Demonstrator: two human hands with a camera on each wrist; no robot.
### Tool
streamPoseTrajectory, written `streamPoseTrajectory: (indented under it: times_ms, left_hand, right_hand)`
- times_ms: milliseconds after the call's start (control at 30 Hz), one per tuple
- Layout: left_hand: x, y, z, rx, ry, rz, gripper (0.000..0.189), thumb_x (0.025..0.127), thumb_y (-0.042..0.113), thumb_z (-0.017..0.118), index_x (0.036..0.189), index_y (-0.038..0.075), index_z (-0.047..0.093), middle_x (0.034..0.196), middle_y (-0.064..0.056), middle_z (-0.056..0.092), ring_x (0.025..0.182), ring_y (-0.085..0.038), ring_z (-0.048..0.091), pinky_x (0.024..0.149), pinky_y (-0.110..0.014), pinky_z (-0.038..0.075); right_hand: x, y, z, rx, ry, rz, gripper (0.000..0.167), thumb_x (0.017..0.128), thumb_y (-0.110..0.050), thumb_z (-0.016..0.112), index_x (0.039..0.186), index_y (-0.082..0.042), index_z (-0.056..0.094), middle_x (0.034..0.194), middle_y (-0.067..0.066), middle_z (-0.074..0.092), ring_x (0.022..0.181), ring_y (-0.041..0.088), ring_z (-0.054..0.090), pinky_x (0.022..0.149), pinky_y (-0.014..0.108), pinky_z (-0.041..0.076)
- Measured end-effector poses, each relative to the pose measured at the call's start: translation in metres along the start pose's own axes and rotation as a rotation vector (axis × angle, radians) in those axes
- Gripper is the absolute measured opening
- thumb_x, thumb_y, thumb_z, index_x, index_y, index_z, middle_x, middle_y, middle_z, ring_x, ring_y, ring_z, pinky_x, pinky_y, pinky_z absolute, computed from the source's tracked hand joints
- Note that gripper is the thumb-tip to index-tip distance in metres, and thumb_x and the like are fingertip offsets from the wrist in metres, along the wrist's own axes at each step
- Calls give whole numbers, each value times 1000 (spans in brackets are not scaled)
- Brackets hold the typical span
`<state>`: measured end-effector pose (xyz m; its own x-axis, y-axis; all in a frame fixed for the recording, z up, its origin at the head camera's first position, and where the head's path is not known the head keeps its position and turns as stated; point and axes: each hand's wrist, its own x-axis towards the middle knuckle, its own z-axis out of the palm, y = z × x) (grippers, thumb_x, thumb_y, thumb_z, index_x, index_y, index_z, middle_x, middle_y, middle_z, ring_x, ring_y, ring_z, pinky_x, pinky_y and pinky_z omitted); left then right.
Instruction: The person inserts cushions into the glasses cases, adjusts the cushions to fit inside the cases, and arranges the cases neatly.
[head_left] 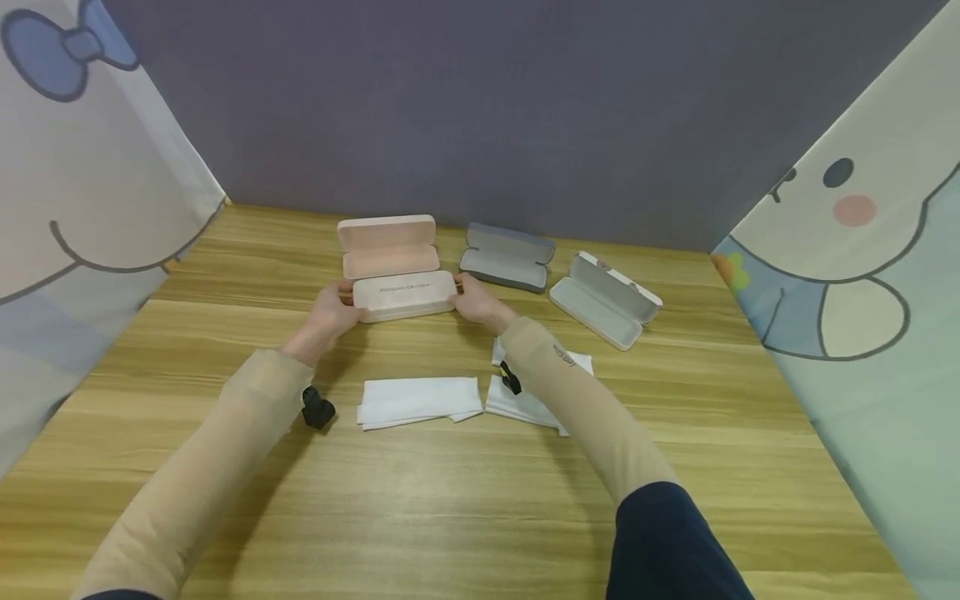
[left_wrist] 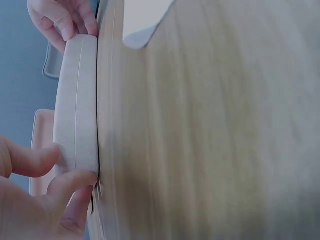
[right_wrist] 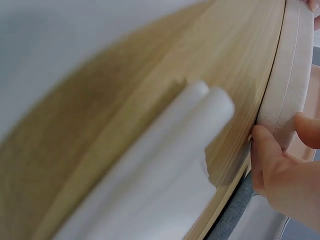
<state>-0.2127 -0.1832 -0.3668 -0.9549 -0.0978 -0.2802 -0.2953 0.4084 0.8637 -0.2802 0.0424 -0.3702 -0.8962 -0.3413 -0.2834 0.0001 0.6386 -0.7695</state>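
Note:
A closed white glasses case (head_left: 405, 297) with small lettering on its lid lies between my two hands. At its left end, my left hand (head_left: 333, 315) pinches it with thumb and fingers. My right hand (head_left: 480, 301) holds the opposite end in the same way. The left wrist view shows the case (left_wrist: 77, 107) edge-on with its seam, close over the wooden table. Just behind it an open pink glasses case (head_left: 390, 247) stands with its lid up. In the right wrist view, the right thumb and fingers (right_wrist: 267, 150) grip the near end.
An open grey glasses case (head_left: 506, 257) and an open white one (head_left: 606, 300) stand to the right. Nearer me lie folded white cloths, one (head_left: 420, 400) beside another (head_left: 525, 406) partly under my right forearm. A dark panel (head_left: 465, 108) rises behind the wooden table (head_left: 420, 517).

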Motion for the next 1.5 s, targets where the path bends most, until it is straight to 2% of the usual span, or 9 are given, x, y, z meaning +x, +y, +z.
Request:
streamPoseTrajectory:
  times_ms: [200,600,900,1067,1367,1500]
  left_hand:
    - [-3,-1,-10,-36,-45,-38,66,94,3,53,148,-6,18,144,-27,33,110,-23,47,94,-29,46]
    - [-11,-7,-16,-16,-30,-43,65,92,4,54,147,-7,21,144,-28,34,112,-25,47,84,-22,46]
    - [-18,-14,-32,-6,-31,-59,67,93,6,54,148,-7,18,146,-28,32,108,-21,49,76,-15,48]
    - [-21,-21,-41,6,-31,-55,69,93,7,55,148,-9,17,144,-29,31,107,-20,48,76,-14,49]
    - [-26,-25,-52,23,-24,-53,66,93,6,56,147,-10,20,140,-27,35,95,-10,49,77,-15,50]
    - [-27,-27,-55,21,-23,-57,67,93,6,56,147,-9,20,142,-28,34,96,-10,49,77,-14,50]
  right_hand:
    - [0,-4,4,38,-2,0,54,99,-8,48,148,1,25,148,19,38,135,28,40,109,36,39]
    - [0,-10,12,26,-5,-24,53,99,-6,47,147,1,28,145,21,41,132,29,43,108,37,40]
    - [2,-20,25,-25,-20,-74,48,98,-4,47,144,2,35,141,19,46,126,27,47,106,35,42]
    - [4,-25,34,-52,-18,-116,46,97,-2,48,142,4,38,141,19,47,126,27,48,107,35,41]
    - [5,-32,43,-75,-18,-138,46,97,-2,48,141,4,39,140,18,48,125,24,48,107,32,41]
    - [6,-33,45,-73,-21,-137,48,97,-3,49,143,2,38,142,18,48,128,24,48,108,32,40]
